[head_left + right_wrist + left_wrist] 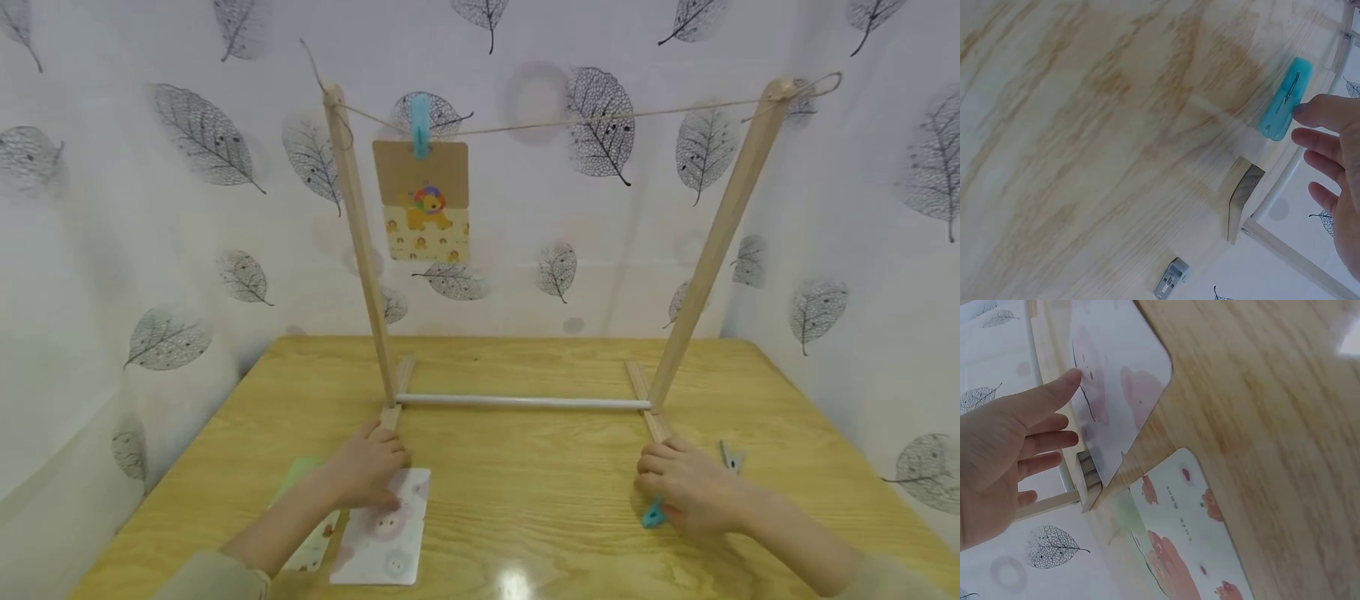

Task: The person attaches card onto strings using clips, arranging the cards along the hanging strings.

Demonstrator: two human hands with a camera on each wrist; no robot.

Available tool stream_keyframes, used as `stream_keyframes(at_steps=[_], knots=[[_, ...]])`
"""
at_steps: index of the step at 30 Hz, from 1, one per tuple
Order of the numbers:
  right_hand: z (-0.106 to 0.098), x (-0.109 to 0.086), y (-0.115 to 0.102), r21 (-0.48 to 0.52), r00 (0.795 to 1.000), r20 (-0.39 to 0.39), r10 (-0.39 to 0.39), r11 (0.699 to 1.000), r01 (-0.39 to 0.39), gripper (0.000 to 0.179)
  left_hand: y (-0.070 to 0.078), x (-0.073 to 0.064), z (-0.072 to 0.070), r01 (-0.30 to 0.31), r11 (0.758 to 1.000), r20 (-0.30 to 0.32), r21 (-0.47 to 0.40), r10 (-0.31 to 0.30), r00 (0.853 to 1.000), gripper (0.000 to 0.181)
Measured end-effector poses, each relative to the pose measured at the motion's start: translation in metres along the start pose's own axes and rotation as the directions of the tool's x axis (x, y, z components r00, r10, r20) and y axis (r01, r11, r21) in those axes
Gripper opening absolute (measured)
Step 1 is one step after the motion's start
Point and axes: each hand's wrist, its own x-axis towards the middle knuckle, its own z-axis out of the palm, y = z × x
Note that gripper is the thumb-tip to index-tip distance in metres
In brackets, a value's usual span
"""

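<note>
My left hand (367, 467) lies over the upper part of a white card with pink, fluffy printed figures (397, 562). In the left wrist view the thumb tip overlaps the card's edge, and the other fingers are loosely bent near the wooden foot of the frame (1089, 481). A green and white card (1179, 506) with reddish prints lies beside it, partly under the forearm in the head view. My right hand (693, 487) is at a blue clothespin (1286, 100); its thumb meets the pin's edge, and the other fingers are spread beside it.
A wooden frame with two posts (701, 250) and a white crossbar (517, 402) stands on the table (517, 475). From its string (555, 126) a lion card (423, 237) hangs by another blue clothespin (420, 121). A grey clothespin (1171, 279) lies beside the right foot.
</note>
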Motion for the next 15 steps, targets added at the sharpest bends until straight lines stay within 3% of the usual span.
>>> stream_keyframes(at_steps=[7,15], knots=[[0.0015,-0.0022,-0.0055,0.059,0.999,0.05,-0.006,0.998,0.003,0.023,-0.0031,-0.0003,-0.0013,0.047,0.993,0.08,-0.105,-0.038,0.996,0.059],[0.0003,-0.0042,-0.0032,0.047,0.997,0.075,0.002,0.999,-0.006,0.029,-0.0058,0.0035,-0.0006,0.043,0.992,0.086,-0.121,-0.033,0.996,0.056]])
